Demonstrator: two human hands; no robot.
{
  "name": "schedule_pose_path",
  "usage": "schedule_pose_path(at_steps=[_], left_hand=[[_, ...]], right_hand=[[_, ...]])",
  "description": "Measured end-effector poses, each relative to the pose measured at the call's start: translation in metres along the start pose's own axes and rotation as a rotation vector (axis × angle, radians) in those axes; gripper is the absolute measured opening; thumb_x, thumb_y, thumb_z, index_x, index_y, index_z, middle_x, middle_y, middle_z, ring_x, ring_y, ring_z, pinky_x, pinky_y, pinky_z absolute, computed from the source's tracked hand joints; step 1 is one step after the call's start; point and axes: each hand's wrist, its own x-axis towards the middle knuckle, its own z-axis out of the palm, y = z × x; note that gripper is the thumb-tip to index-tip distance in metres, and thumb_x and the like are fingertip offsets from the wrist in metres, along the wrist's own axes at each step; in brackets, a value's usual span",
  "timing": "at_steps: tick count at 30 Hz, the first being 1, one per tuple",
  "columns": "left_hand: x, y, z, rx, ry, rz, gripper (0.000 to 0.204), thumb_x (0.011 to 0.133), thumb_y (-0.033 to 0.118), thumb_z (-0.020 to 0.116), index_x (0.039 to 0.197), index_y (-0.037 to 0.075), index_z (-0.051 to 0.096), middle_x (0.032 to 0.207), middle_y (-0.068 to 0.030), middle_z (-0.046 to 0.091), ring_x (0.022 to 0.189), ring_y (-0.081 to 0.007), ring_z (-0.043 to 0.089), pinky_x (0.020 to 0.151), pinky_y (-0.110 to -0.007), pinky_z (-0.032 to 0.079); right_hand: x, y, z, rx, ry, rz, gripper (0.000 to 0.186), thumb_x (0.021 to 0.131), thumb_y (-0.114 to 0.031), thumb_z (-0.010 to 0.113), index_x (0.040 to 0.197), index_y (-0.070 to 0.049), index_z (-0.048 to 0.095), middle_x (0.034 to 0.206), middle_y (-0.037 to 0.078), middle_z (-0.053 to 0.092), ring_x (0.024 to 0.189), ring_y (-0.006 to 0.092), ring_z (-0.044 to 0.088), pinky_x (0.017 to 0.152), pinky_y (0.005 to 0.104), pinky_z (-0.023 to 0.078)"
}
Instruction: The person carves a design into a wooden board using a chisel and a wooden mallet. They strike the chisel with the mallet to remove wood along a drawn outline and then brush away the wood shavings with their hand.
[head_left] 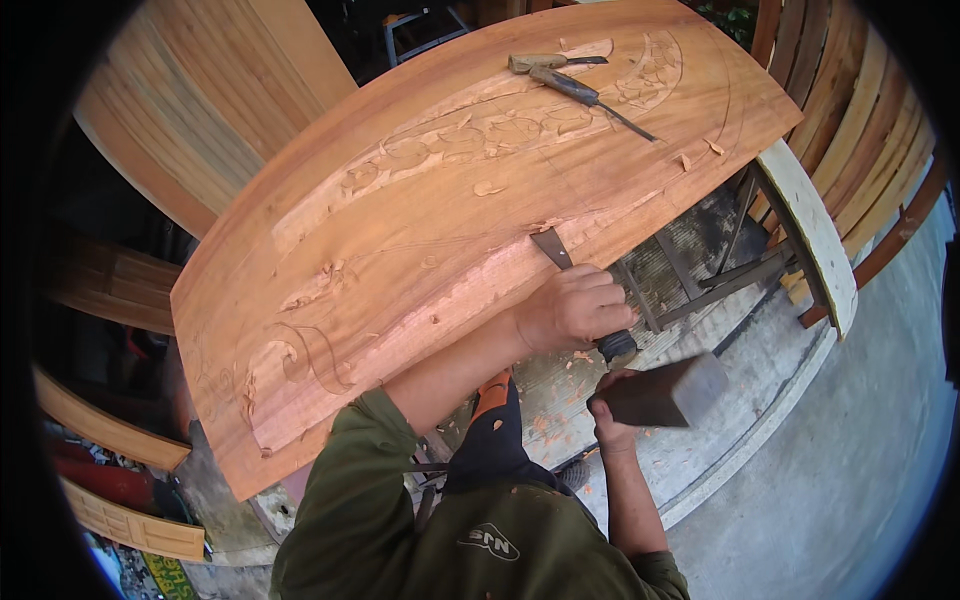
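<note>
My left hand is closed around the handle of a broad-bladed chisel. The blade's tip meets the near edge of a large wooden panel, along a pale, freshly cut strip. Below the chisel's dark butt end, my right hand grips a blocky wooden mallet; its head is apart from the chisel, and its handle is mostly hidden. Carved leaf-like relief and drawn curved lines run across the panel.
Two more carving tools, one with a pale handle and one with a dark handle, lie on the panel's far side. Wood chips dot the panel and floor. A white-topped metal-legged table stands at right, slatted wood behind it.
</note>
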Motion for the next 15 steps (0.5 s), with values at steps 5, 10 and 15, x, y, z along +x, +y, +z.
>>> schedule_pose_path(at_steps=[5, 10, 15], left_hand=[[-0.001, 0.000, -0.010, 0.004, 0.017, -0.052, 0.027, 0.089, 0.019, 0.084, 0.078, 0.011, 0.060, 0.071, -0.0014, 0.054, 0.065, -0.0226, 0.059, 0.061, -0.036, 0.047], [-0.001, -0.005, -0.020, -0.047, -0.034, -0.003, 0.032, 0.088, 0.016, 0.085, 0.075, 0.011, 0.057, 0.070, -0.0025, 0.052, 0.064, -0.0234, 0.057, 0.059, -0.037, 0.045], [0.000, -0.008, -0.040, -0.095, -0.055, -0.040, 0.029, 0.087, 0.010, 0.086, 0.075, 0.009, 0.059, 0.072, -0.0036, 0.056, 0.065, -0.0237, 0.059, 0.059, -0.037, 0.047]], right_hand=[[0.002, -0.017, 0.004, 0.022, -0.094, -0.124, 0.083, 0.076, -0.052, 0.097, 0.124, -0.002, 0.052, 0.098, 0.006, 0.061, 0.087, 0.0171, 0.061, 0.079, 0.0342, 0.051], [0.007, -0.006, 0.021, -0.277, -0.024, -0.138, 0.077, 0.078, -0.050, 0.095, 0.124, 0.001, 0.059, 0.111, 0.011, 0.070, 0.097, 0.0260, 0.066, 0.096, 0.0415, 0.051], [0.017, -0.017, 0.023, -0.393, -0.169, -0.392, 0.075, 0.066, -0.038, 0.102, 0.118, -0.002, 0.061, 0.094, 0.013, 0.073, 0.079, 0.0271, 0.074, 0.075, 0.0380, 0.058]])
